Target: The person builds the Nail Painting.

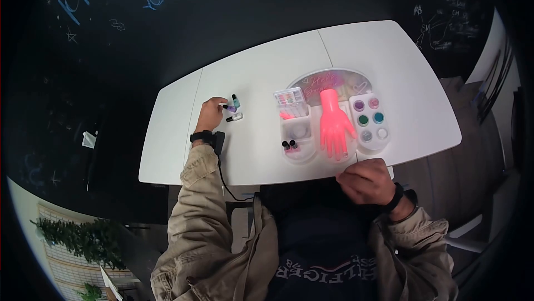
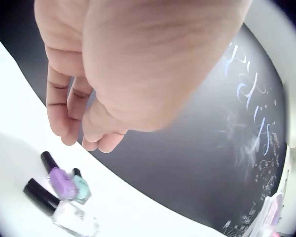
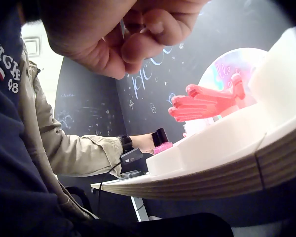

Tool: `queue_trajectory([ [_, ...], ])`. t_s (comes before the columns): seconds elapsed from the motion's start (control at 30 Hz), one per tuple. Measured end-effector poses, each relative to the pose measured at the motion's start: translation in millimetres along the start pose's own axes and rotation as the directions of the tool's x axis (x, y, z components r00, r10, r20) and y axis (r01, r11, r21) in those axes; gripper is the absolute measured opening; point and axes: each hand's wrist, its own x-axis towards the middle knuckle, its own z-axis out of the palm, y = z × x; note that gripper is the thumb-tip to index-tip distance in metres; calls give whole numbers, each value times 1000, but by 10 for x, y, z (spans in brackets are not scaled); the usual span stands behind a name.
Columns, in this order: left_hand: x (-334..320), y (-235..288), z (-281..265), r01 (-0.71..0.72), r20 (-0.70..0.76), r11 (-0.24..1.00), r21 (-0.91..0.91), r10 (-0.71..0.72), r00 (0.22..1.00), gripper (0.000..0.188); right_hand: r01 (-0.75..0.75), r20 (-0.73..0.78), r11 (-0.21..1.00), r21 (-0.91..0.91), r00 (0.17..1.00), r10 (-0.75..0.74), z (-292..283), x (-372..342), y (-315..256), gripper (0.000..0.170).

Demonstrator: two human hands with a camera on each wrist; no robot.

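Observation:
My left hand (image 1: 211, 113) hovers by three small nail polish bottles at the table's left side. In the left wrist view its fingers (image 2: 58, 106) bend loosely downward, with nothing between them. Nearest is the purple bottle (image 2: 64, 183); the teal bottle (image 2: 82, 189) and the clear bottle (image 2: 75, 218) lie beside it, all with black caps. My right hand (image 1: 368, 181) is at the table's front edge, loosely curled, no object showing in it. Just beyond it, a glowing pink model hand (image 1: 335, 126) lies palm down, fingers toward me, with a small shiny spot on one fingertip.
A white organizer (image 1: 318, 155) surrounds the model hand. It bears a clear drawer box (image 1: 290, 101), two black-capped bottles (image 1: 289, 145) and several colored pots (image 1: 363, 120) on the right. A rounded, decorated panel (image 1: 356, 81) stands behind. A cable (image 1: 222, 173) hangs from my left wrist.

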Motion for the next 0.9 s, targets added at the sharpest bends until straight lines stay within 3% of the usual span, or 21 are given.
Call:
queue_trajectory([
  [0.2,17,-161,231,32,9,999,37,-33,999,30,-1,5,1000,10,1000,0,-8,1,17,23],
  [0.3,24,-92,175,130,89,987,93,-139,986,24,-4,9,1000,6,1000,4,-32,7,12,23],
  [0.5,-43,142,-55,127,-17,989,80,-126,992,19,-2,-3,1000,-8,1000,2,-27,-6,9,21],
  [0.6,-102,492,-394,62,-89,997,-45,-66,994,22,3,-5,1000,-6,1000,-3,-22,14,-9,20],
  [0.7,-234,923,-632,-58,-159,958,-282,13,987,23,-7,1,1000,6,1000,7,-6,8,-8,20],
  [0.8,-369,1332,-816,-208,-165,909,-362,157,974,24,-5,8,1000,9,1000,5,3,3,-10,20],
  [0.9,-526,1708,-895,-268,-93,872,-411,252,963,24,-4,20,1000,3,1000,4,-6,-7,-14,21],
])
